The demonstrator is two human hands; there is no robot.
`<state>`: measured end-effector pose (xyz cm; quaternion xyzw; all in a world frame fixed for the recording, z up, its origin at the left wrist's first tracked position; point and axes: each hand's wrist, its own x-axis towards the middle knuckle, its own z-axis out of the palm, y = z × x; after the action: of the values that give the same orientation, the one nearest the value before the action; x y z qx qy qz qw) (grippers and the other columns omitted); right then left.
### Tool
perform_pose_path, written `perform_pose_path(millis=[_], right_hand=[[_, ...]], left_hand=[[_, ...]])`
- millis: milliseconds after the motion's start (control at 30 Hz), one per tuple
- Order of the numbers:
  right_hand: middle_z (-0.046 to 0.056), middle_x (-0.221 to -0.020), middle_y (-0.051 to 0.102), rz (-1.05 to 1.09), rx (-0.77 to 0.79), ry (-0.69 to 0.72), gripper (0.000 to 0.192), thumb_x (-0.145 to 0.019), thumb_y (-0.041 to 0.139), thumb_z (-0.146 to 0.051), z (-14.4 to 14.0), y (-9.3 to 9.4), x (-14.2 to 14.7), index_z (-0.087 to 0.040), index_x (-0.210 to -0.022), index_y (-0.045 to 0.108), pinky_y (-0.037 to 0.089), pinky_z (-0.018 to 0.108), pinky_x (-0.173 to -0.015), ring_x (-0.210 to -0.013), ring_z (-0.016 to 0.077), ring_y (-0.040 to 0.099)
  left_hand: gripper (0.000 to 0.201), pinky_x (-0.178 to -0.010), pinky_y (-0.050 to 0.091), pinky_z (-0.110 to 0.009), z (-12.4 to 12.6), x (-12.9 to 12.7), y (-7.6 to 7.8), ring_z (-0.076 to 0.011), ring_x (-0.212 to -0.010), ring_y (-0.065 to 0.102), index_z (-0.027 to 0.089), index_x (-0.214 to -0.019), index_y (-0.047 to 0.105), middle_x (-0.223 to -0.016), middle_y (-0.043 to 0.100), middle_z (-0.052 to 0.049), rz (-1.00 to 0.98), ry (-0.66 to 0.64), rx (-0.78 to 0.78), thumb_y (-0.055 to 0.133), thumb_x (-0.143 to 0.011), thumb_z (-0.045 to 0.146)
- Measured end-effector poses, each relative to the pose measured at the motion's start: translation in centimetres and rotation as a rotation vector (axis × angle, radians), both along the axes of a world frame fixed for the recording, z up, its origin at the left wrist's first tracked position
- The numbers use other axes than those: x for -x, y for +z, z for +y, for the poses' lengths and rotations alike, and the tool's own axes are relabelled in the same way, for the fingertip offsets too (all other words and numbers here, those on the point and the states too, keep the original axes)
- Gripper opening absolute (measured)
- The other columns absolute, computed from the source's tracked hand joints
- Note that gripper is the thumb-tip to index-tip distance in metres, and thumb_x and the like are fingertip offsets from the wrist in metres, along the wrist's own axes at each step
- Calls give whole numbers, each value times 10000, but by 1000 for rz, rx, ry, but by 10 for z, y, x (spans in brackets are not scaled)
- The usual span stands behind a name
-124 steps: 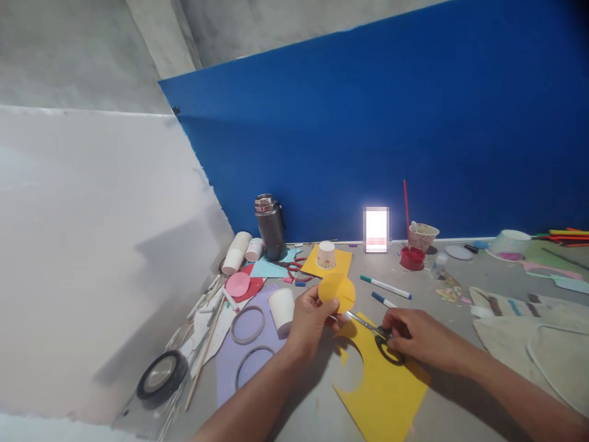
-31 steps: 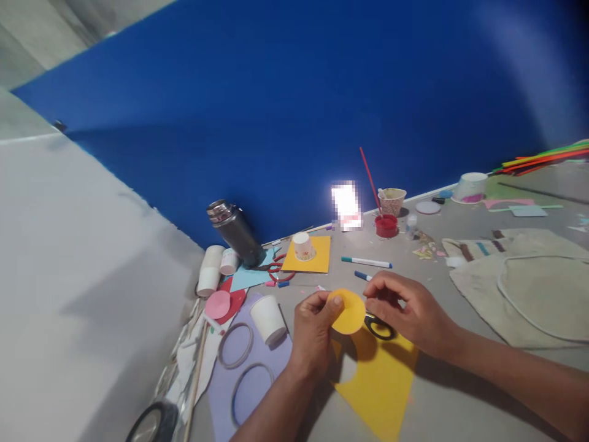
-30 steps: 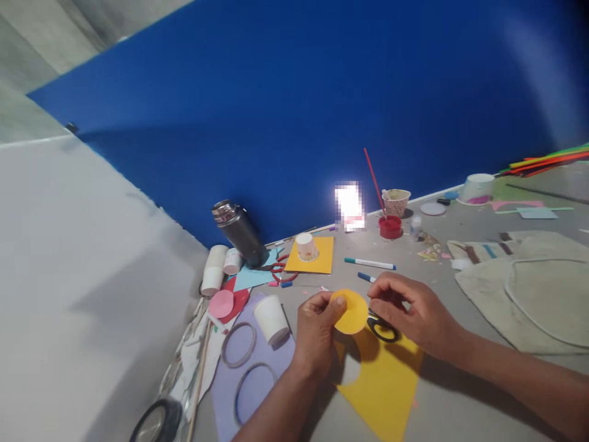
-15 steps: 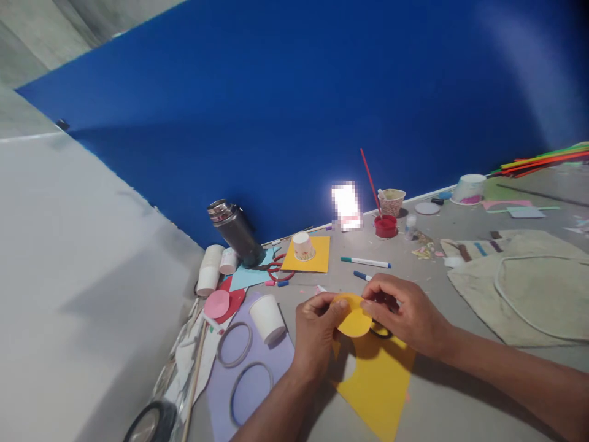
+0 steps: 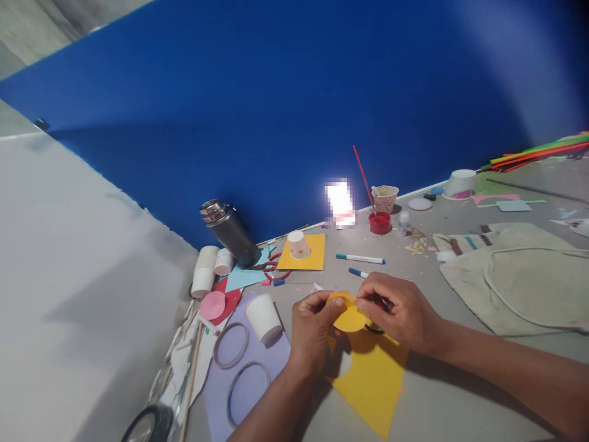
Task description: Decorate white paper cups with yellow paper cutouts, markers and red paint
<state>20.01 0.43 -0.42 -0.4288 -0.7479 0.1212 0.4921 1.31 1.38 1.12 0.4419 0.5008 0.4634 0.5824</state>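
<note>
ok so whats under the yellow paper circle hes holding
Under the yellow circle lie the big yellow sheet with a round cut-out and a dark scissor handle. The right hand and the circle hide the rest of the scissors.

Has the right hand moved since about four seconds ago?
Yes. The right hand left the scissors' handle on the yellow sheet and came toward the left hand, now pinching the yellow disc.

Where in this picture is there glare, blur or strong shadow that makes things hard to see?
Head view: a blown-out white patch, pixelated, sits at the foot of the blue board; a pale haze washes the board's upper right. The left hand and right hand, both on the yellow paper circle, throw shadow onto the yellow sheet. Edges look soft, the horizon tilted.
</note>
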Motion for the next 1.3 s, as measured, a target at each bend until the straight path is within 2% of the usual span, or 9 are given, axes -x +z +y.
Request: perform_pose_path(millis=[267, 400, 467, 633, 800, 1000, 1200, 1300], right_hand=[[-12, -701, 651, 2, 79, -19, 173, -942, 609, -250, 0, 1, -1, -214, -773, 617, 402, 258, -574, -589, 117, 554], [3, -801, 697, 8, 142, -19, 56, -918, 630, -256, 0, 1, -1, -218, -913, 671, 423, 256, -564, -591, 121, 563], [16, -861, 719, 3, 164, 0, 80, -914, 636, -260, 1, 1, -1, -218, -960, 686, 448, 258, -590, -624, 128, 590], [-7, -713, 671, -27, 119, 29, 176, -932, 603, -236, 4, 0, -1, -213, -760, 630, 421, 256, -606, -631, 129, 588], [-15, -687, 647, -12, 98, -26, 166, -922, 591, -211, 5, -1, -1, -212, -757, 611, 391, 248, -567, -595, 121, 559], [-18, -664, 633, -10, 86, -41, 181, -910, 581, -200, 5, 0, -1, -213, -731, 604, 396, 245, -566, -581, 119, 554], [-10, -675, 650, -35, 89, -33, 187, -924, 577, -213, 5, -2, -1, -211, -742, 618, 404, 254, -585, -598, 126, 571], [-5, -688, 657, -48, 90, -23, 196, -937, 571, -223, 3, -4, 0, -209, -750, 624, 407, 262, -605, -617, 131, 579]], left_hand=[[408, -482, 468, -223, -1, 1, -1, -132, -550, 592, 110, -774, 817, -659, 706, -59, 2, 1, 2, 931, -604, 463], [328, -512, 441, -227, -2, 1, 2, -126, -567, 561, 125, -729, 801, -639, 672, -37, 61, -8, -25, 896, -638, 426], [274, -538, 432, -226, -3, 0, 4, -122, -593, 554, 131, -697, 792, -652, 667, -35, 94, -22, -63, 877, -650, 387], [235, -579, 432, -230, -6, -3, 4, -117, -618, 541, 134, -726, 791, -666, 669, -34, 128, -66, -99, 846, -672, 356], [331, -544, 447, -240, -6, -3, 4, -123, -607, 548, 145, -926, 802, -755, 703, -40, 66, -99, -24, 828, -693, 380], [241, -548, 439, -226, -7, -1, 3, -84, -535, 500, 149, -806, 772, -643, 628, 4, -1, -74, 33, 826, -687, 351], [296, -555, 431, -218, -6, -3, 2, -95, -581, 554, 150, -866, 776, -740, 694, -25, -57, -67, 21, 864, -663, 347], [289, -565, 415, -221, -6, -4, 1, -106, -599, 559, 143, -816, 769, -709, 689, -26, -17, -58, -18, 889, -639, 338]])
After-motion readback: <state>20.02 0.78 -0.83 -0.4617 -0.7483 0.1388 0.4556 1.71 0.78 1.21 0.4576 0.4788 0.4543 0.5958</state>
